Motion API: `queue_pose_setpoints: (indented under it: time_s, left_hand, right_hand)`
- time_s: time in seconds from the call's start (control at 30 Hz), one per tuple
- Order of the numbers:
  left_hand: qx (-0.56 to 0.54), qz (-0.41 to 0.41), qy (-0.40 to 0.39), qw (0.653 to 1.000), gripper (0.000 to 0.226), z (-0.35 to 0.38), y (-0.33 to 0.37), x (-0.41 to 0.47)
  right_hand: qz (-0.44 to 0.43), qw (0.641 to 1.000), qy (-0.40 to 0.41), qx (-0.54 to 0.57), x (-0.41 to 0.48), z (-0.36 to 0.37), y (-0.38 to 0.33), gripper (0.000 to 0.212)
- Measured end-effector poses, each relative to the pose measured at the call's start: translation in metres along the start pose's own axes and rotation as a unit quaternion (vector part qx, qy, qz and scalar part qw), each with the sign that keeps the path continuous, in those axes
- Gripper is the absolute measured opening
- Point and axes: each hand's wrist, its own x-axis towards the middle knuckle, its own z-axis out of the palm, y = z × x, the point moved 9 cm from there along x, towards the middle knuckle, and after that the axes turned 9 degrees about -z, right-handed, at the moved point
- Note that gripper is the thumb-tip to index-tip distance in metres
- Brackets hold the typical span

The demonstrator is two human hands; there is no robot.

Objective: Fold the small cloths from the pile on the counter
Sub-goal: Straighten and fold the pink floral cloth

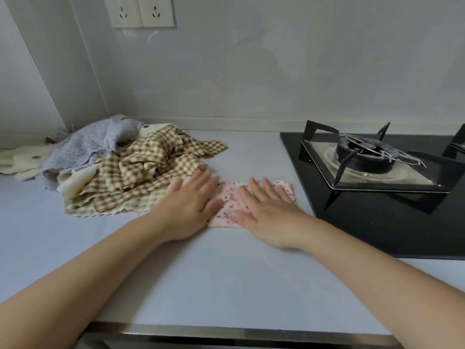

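Pink cloth (229, 203), just one, under left hand (191, 207) and right hand (270, 215).

Both hands (188, 207) (270, 212) flat, palms down

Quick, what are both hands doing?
Left hand: open, flat on the pink floral cloth.
Right hand: open, flat on it too.

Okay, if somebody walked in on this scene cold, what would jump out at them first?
Two hands pressed flat on a small pink flowered cloth in the middle of the counter, the left hand on its left edge and the right hand across its middle. Just left of them sprawls a rumpled pile of cloths, topped by a checked cloth. To the right sits a black gas stove, close beside the pink cloth.
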Motion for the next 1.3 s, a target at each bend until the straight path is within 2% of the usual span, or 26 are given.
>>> queue_pose_setpoints:
  time_s: [0.07, 0.1, 0.17, 0.23, 0.27, 0.33, 0.37, 0.5, 0.63, 0.67, 0.7, 0.77, 0.8, 0.83, 0.87, 0.97, 1.03, 1.07, 1.1, 1.13, 1.2, 1.27, 1.3]
  left_hand:
    - [0.011, -0.017, -0.091, 0.996, 0.073, 0.019, -0.001, -0.001]
    - [0.014, -0.022, -0.087, 0.996, 0.066, 0.019, -0.001, -0.003]
    - [0.041, -0.031, 0.004, 0.999, 0.064, -0.003, -0.003, -0.006]
    - [0.071, -0.031, 0.114, 0.990, 0.061, -0.031, 0.002, -0.011]
    - [0.057, -0.035, 0.132, 0.989, 0.053, -0.039, 0.003, -0.013]
    - [-0.005, -0.058, 0.106, 0.993, 0.038, -0.041, 0.002, -0.013]
    - [-0.022, -0.073, 0.080, 0.994, 0.037, -0.039, 0.002, -0.011]
    - [-0.048, -0.161, -0.018, 0.986, 0.042, -0.025, -0.004, -0.009]
    - [-0.158, -0.194, -0.079, 0.965, 0.052, -0.023, -0.007, -0.012]
    - [-0.221, -0.204, -0.092, 0.949, 0.046, -0.021, -0.008, -0.013]
    - [-0.307, -0.224, -0.112, 0.918, 0.041, -0.016, -0.009, -0.015]
    - [-0.496, -0.270, -0.172, 0.807, 0.046, -0.003, -0.008, -0.020]
    - [-0.545, -0.290, -0.195, 0.762, 0.048, 0.004, -0.009, -0.022]
    - [-0.558, -0.306, -0.212, 0.741, 0.048, 0.007, -0.010, -0.025]
    - [-0.552, -0.318, -0.221, 0.739, 0.047, 0.008, -0.012, -0.027]
    - [-0.539, -0.321, -0.192, 0.755, 0.037, 0.004, -0.018, -0.025]
    - [-0.572, -0.292, -0.141, 0.753, 0.023, -0.007, -0.016, -0.022]
    - [-0.601, -0.273, -0.113, 0.743, 0.016, -0.013, -0.015, -0.020]
    - [-0.634, -0.254, -0.087, 0.725, 0.012, -0.019, -0.013, -0.021]
    - [-0.668, -0.232, -0.063, 0.704, 0.009, -0.025, -0.011, -0.021]
    - [-0.719, -0.180, -0.035, 0.671, 0.013, -0.037, -0.005, -0.022]
    - [-0.740, -0.139, -0.022, 0.657, 0.023, -0.044, 0.002, -0.022]
    - [-0.745, -0.124, -0.017, 0.655, 0.029, -0.046, 0.005, -0.023]
  right_hand:
    - [0.004, 1.000, -0.014, -0.020, 0.002, 0.002, 0.004, 0.066]
    - [0.002, 1.000, -0.014, -0.019, 0.003, 0.000, 0.006, 0.064]
    - [-0.004, 1.000, 0.004, -0.013, 0.003, -0.007, 0.009, 0.059]
    - [-0.007, 0.996, 0.094, -0.004, -0.003, -0.027, 0.013, 0.050]
    - [0.000, 0.987, 0.158, 0.002, -0.009, -0.041, 0.017, 0.043]
    - [0.011, 0.972, 0.233, 0.011, -0.017, -0.058, 0.020, 0.029]
    - [0.003, 0.973, 0.232, 0.006, -0.016, -0.058, 0.017, 0.027]
    - [-0.063, 0.988, 0.139, 0.022, 0.000, -0.032, -0.002, 0.039]
    - [-0.045, 0.988, 0.141, 0.037, 0.000, -0.032, 0.003, 0.044]
    - [-0.039, 0.987, 0.150, 0.042, 0.000, -0.033, 0.006, 0.046]
    - [-0.036, 0.986, 0.159, 0.045, -0.001, -0.035, 0.008, 0.048]
    - [-0.040, 0.983, 0.171, 0.051, 0.000, -0.036, 0.009, 0.050]
    - [-0.044, 0.982, 0.174, 0.053, 0.000, -0.037, 0.008, 0.050]
    - [-0.046, 0.982, 0.177, 0.051, -0.001, -0.037, 0.006, 0.051]
    - [-0.047, 0.982, 0.177, 0.045, -0.001, -0.037, 0.006, 0.052]
    - [-0.030, 0.978, 0.201, 0.039, -0.003, -0.042, 0.009, 0.050]
    - [0.002, 0.957, 0.279, 0.075, -0.010, -0.056, 0.019, 0.034]
    - [0.028, 0.943, 0.312, 0.111, -0.014, -0.061, 0.027, 0.028]
    - [0.054, 0.930, 0.323, 0.170, -0.016, -0.062, 0.034, 0.031]
    - [0.078, 0.912, 0.304, 0.264, -0.014, -0.056, 0.040, 0.038]
    - [0.082, 0.836, 0.206, 0.502, -0.006, -0.033, 0.033, 0.051]
    - [0.027, 0.751, 0.132, 0.646, -0.002, -0.024, 0.013, 0.053]
    - [-0.009, 0.716, 0.130, 0.686, 0.000, -0.027, 0.006, 0.046]
